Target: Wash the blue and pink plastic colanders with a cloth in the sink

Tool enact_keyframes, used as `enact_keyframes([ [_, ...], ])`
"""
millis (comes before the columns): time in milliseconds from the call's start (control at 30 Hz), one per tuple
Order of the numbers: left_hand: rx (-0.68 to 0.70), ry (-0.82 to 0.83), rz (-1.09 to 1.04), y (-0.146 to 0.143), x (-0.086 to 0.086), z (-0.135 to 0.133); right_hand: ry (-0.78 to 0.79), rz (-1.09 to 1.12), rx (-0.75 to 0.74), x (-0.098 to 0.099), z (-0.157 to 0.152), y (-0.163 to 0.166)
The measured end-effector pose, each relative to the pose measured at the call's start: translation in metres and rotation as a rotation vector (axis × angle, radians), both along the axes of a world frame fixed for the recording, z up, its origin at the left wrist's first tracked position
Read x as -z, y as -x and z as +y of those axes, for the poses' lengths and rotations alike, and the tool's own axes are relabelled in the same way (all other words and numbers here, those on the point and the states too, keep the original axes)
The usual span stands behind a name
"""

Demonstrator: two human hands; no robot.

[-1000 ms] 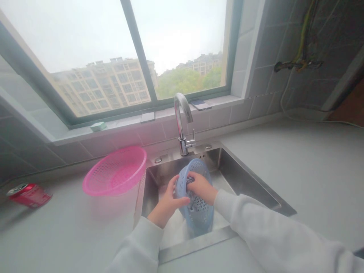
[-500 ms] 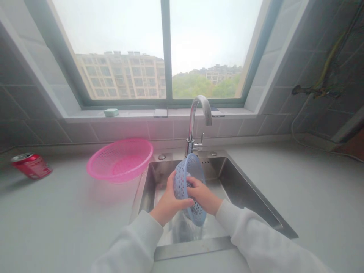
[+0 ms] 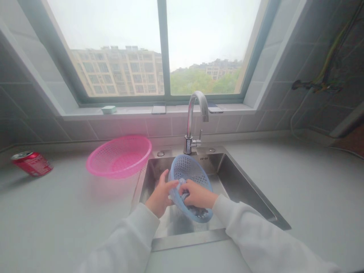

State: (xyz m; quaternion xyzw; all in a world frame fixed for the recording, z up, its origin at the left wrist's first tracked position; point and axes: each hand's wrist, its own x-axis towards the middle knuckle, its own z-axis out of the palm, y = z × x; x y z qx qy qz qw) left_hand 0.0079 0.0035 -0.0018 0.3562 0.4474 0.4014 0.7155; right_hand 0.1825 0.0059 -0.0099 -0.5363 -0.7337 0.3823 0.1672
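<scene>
A light blue perforated plastic basket (image 3: 196,172) is tilted on its side above the sink (image 3: 247,189), its hollow turned toward me and to the right. My left hand (image 3: 162,195) grips its left rim, thumb over the edge and fingers behind the wall, partly hidden. Inside the basket, my right hand (image 3: 197,194) is closed with its fingers curled against the inner wall. A small whitish, crumpled-looking thing (image 3: 181,183) shows at those fingertips; its kind cannot be made out. The chrome faucet (image 3: 202,108) rises behind the basket.
To the left of the sink sits a pink perforated basket (image 3: 95,161) on the counter (image 3: 71,212). Farther left, a red drink can (image 3: 33,164) stands. On the windowsill lie a pale green block (image 3: 109,109) and two flat, phone-like things.
The blue basket has turned from nearly edge-on so that its inside faces me more. My left hand has shifted slightly left and down along the rim; my right hand has stayed inside the basket.
</scene>
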Motion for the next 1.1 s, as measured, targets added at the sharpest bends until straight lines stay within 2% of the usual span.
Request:
enact_keyframes([
  [133,0.086,-0.058,0.031,-0.005,0.001,-0.003,-0.065,0.399,0.227,0.005,0.007,0.002],
  [200,0.107,-0.089,0.045,-0.007,0.0,-0.004,-0.095,0.495,0.279,0.005,0.01,0.002],
  [267,0.084,-0.109,0.042,-0.009,-0.001,-0.004,-0.113,0.43,0.218,0.004,0.01,-0.001],
  [400,-0.003,-0.052,0.024,-0.007,-0.001,-0.001,-0.071,0.057,-0.042,0.005,0.005,-0.005],
  [533,-0.015,0.022,0.039,-0.001,0.002,0.002,-0.011,-0.168,-0.106,0.009,-0.001,-0.008],
  [600,0.001,0.01,0.033,0.0,0.002,0.002,-0.011,-0.152,-0.116,0.009,-0.002,-0.008],
  [733,0.061,-0.022,0.041,-0.003,0.003,-0.001,-0.097,0.038,-0.097,0.006,-0.001,-0.002],
  [867,0.155,-0.023,0.028,-0.008,0.003,-0.005,-0.21,0.242,0.148,0.003,0.003,0.004],
  [967,0.16,-0.006,-0.019,-0.011,0.002,-0.008,-0.255,0.359,0.323,0.001,0.007,0.005],
  [1033,0.133,-0.025,-0.025,-0.012,0.003,-0.008,-0.241,0.338,0.287,-0.001,0.006,0.004],
  [1100,0.079,-0.048,0.002,-0.012,0.004,-0.006,-0.193,0.222,0.131,-0.001,0.003,0.003],
])
